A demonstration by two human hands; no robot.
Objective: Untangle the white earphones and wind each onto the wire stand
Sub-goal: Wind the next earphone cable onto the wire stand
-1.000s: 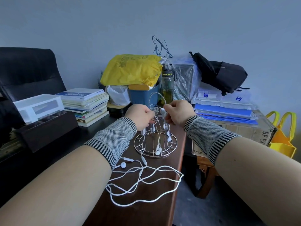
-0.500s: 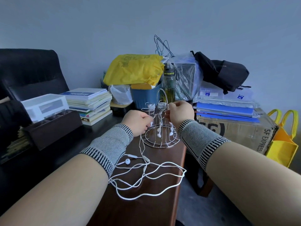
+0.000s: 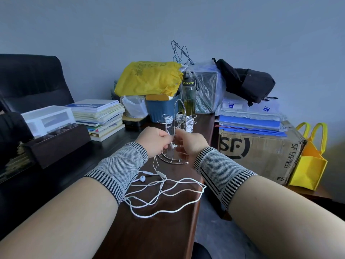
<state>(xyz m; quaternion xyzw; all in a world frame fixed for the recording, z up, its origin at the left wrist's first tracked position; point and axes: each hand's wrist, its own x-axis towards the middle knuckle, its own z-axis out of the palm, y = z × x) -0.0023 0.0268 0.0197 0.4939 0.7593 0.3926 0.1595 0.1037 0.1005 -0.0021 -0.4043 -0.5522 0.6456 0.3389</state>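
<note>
The wire stand (image 3: 174, 135) stands upright on the dark wooden surface (image 3: 153, 230), and everything here is placed from it. Both hands meet just in front of the stand, at the height of its lower half. The left hand (image 3: 155, 142) has its grip pressed together on a thin white cord, thumb against fingers; the cord drops from that pinch toward the loose white earphones (image 3: 160, 195), which lie in open loops on the surface on the near side of the stand, apart from its ring base. One earbud (image 3: 142, 178) of that loose set rests to the near left of the stand, just beside the left wrist band (image 3: 119, 169). The right hand (image 3: 192, 144) is half curled just right of the stand's front, fingers bent inward toward the left hand; whether its grip closes on the cord cannot be told. A small white earbud (image 3: 173, 146) hangs between the two hands, against the stand's frame. On the stand's upper arms sit wound earphone coils (image 3: 180, 118), white bundles side by side.
</note>
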